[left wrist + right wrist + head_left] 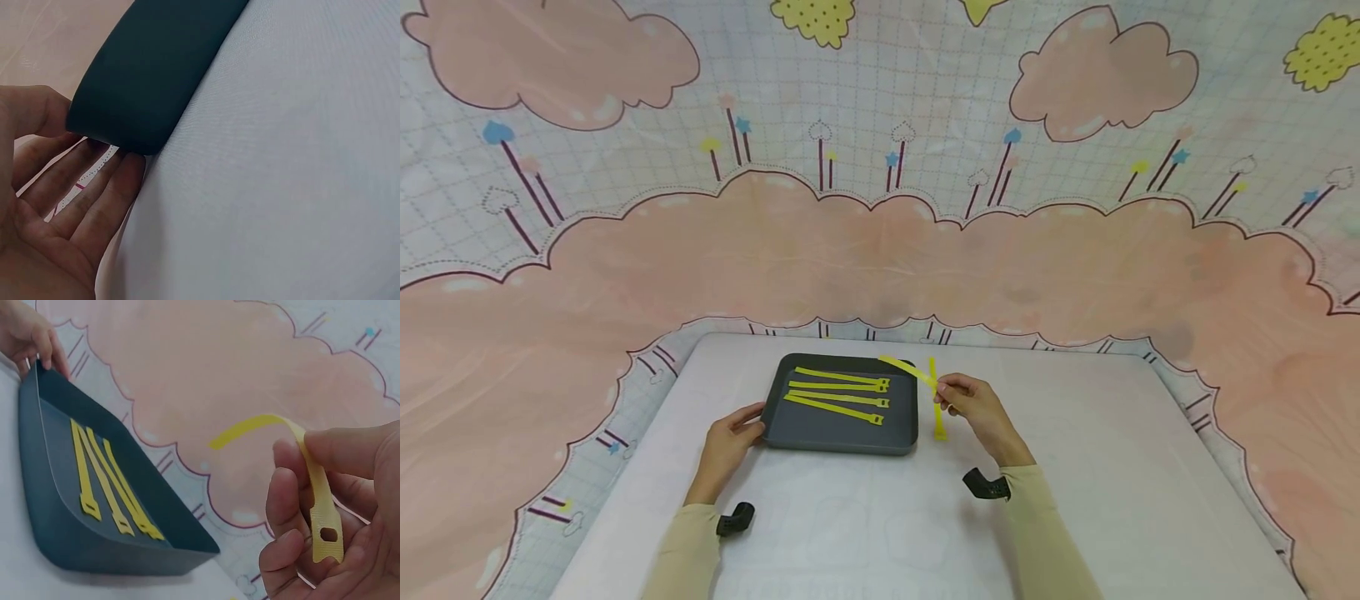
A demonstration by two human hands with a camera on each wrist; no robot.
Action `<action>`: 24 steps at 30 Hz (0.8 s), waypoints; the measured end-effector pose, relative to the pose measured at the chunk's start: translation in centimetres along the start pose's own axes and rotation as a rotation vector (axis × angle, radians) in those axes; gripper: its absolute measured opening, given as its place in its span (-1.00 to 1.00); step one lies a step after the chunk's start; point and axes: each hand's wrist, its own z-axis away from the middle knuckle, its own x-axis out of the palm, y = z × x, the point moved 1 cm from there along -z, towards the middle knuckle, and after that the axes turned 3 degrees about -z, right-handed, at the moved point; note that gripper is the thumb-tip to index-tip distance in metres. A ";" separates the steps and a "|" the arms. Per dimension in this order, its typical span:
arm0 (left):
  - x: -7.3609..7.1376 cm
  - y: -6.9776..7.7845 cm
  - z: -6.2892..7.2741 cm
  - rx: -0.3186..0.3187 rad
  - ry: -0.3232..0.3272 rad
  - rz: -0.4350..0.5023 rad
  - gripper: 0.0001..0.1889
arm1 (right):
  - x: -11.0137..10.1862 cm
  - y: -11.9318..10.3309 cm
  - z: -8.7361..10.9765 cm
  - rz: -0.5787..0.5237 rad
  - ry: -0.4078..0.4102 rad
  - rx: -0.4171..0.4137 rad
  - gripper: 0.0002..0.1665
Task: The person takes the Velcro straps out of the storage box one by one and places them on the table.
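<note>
A dark, shallow rectangular tray [842,442] rests on the table, with several yellow hook-and-loop cable ties [835,407] lying lengthwise inside, their slotted heads to the right. My left hand [730,442] grips the tray's left side, thumb and fingers at its wall in the left wrist view. Past the tray's right edge, my right hand [973,408] pinches one yellow cable tie [319,481] between thumb and fingers. Its slotted head points down toward the palm, and its strip curves away over the tray's right rim in the head view. Another yellow cable tie [939,427] lies on the table beneath that hand.
The white table [1120,467] extends on both sides of the tray. Behind and around it hangs a backdrop [880,258] printed with pink clouds. A black wrist camera [736,519] sits at the left sleeve, and another black camera [985,484] at the right.
</note>
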 end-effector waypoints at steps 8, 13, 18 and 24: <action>-0.1 0.1 0.0 0.002 -0.014 -0.006 -0.56 | -2.4 0.9 0.2 -0.034 0.109 0.051 -0.65; -0.1 0.1 0.0 0.000 -0.017 0.002 -0.55 | -3.5 1.5 -0.1 -0.060 0.184 0.049 -0.64; -0.1 0.1 0.0 -0.005 -0.017 0.006 -0.55 | -4.3 2.5 -0.4 -0.137 0.258 0.063 -0.60; -0.1 0.1 0.1 -0.006 -0.014 -0.003 -0.56 | -4.9 3.6 -0.5 -0.257 0.340 0.075 -0.60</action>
